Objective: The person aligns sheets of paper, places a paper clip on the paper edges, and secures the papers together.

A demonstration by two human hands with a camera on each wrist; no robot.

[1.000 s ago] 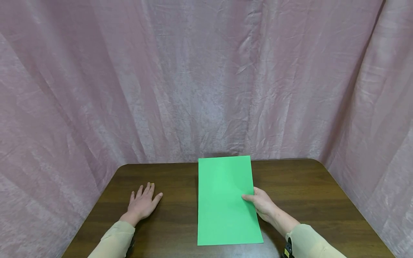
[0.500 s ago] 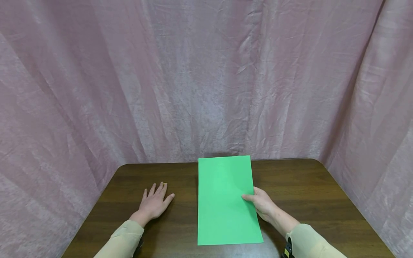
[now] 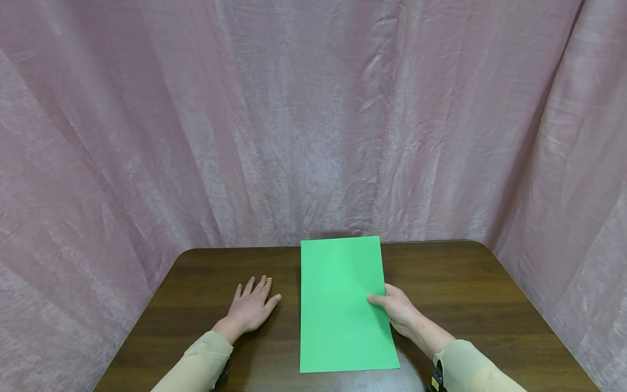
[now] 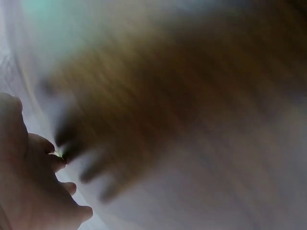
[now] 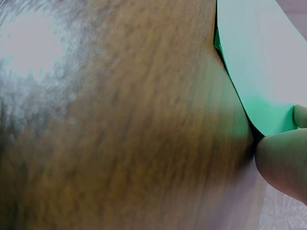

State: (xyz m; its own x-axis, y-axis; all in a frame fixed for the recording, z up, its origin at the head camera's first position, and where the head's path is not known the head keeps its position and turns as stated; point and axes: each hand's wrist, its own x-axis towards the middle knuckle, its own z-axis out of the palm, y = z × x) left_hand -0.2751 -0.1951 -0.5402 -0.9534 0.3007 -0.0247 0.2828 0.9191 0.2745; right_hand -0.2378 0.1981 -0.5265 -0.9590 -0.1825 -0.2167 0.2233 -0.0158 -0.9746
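Pink curtain (image 3: 313,120) backs a wooden table (image 3: 455,283); over its middle, a green sheet (image 3: 338,332), its right edge pinched by the right hand (image 3: 404,312). The left hand (image 3: 248,312), fingers spread, holds nothing: one side seems secured, the other untouched.

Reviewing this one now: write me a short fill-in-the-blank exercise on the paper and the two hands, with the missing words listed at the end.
1. The paper is coloured bright ____.
2. In the head view, the right hand grips the paper by its ____ edge.
3. The spread-fingered hand, apart from the paper, is the person's ____ one.

Missing words: green; right; left.
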